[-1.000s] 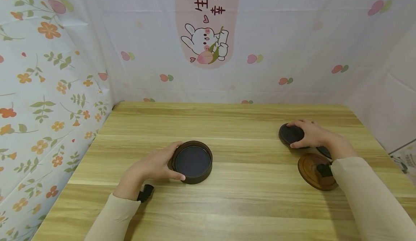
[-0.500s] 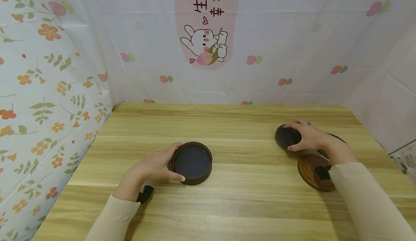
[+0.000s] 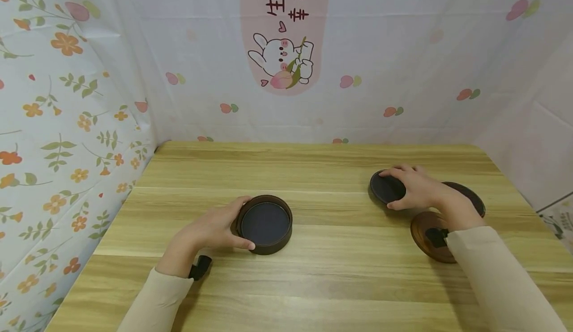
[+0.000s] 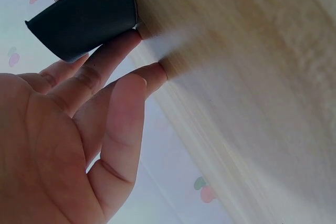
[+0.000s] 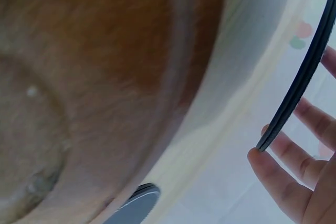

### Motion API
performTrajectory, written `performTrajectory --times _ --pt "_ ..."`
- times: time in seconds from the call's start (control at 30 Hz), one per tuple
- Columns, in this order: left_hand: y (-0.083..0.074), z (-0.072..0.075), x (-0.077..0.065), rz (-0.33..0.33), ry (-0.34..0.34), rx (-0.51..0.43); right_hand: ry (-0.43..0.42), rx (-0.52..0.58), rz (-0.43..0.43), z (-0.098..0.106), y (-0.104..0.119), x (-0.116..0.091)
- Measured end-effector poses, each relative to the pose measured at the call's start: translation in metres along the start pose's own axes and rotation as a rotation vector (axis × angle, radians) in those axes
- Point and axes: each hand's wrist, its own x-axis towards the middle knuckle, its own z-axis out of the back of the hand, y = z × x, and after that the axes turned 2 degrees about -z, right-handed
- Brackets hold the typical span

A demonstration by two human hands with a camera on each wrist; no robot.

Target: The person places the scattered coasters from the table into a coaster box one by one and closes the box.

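A round dark-brown coaster holder (image 3: pixel 287 232) sits left of centre on the table, with a dark disc-shaped surface inside its rim. My left hand (image 3: pixel 215 226) curves around its left side, thumb at the front and fingers behind; the left wrist view shows fingertips against its wall (image 4: pixel 86 22). At the right, my right hand (image 3: pixel 416 190) pinches a thin black round coaster (image 3: pixel 386 187) by its edge, thumb near and fingers far. The coaster is tilted, and its edge (image 5: pixel 294 95) shows a groove in the right wrist view.
Below the right wrist lies a round brown wooden disc (image 3: pixel 423 245) with a raised ring. Another black coaster (image 3: pixel 470 197) lies behind that forearm, partly covered by it. Patterned cloth (image 3: pixel 380 63) hangs along the table's back and left sides.
My right hand has moved left with the black coaster, uncovering more of the other coaster behind the forearm. The left hand and the holder have stayed in place.
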Motion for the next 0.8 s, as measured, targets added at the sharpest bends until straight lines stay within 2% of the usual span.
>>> performTrajectory --times 0.3,0.8 --pt "0.001 0.0 -0.001 -0.019 -0.002 -0.009 -0.008 0.001 0.035 0.002 0.02 0.003" --pt "-0.001 0.0 -0.001 -0.021 -0.005 -0.001 -0.018 0.034 0.073 -0.007 0.042 0.013"
